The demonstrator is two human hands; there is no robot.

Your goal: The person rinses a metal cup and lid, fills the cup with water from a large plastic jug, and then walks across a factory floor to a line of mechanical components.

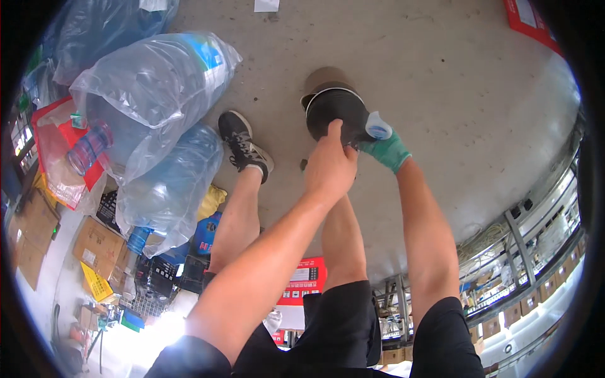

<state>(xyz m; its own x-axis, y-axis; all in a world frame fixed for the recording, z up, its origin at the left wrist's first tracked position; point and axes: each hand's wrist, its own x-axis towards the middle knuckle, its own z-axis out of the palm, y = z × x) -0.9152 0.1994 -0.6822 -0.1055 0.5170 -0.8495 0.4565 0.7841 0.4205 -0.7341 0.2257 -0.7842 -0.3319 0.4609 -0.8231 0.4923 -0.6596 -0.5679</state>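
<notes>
Over broad floor (479,120) edged by bottles (148,101), left hand (330,165) curled against black object (328,113), right hand (387,152) grip unclear

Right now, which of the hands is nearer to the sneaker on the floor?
Left. The bare left hand is apart from the sneaker, to its right; the right hand, in a green glove, is farther to the right.

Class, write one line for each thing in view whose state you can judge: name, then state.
Dark round object: at both hands; open or closed unclear
Left hand: bare, touching the object
Right hand: green-gloved, at the object
Upper large bottle: on its side, bagged
Lower large bottle: bagged
Shoe: laced, worn
</notes>
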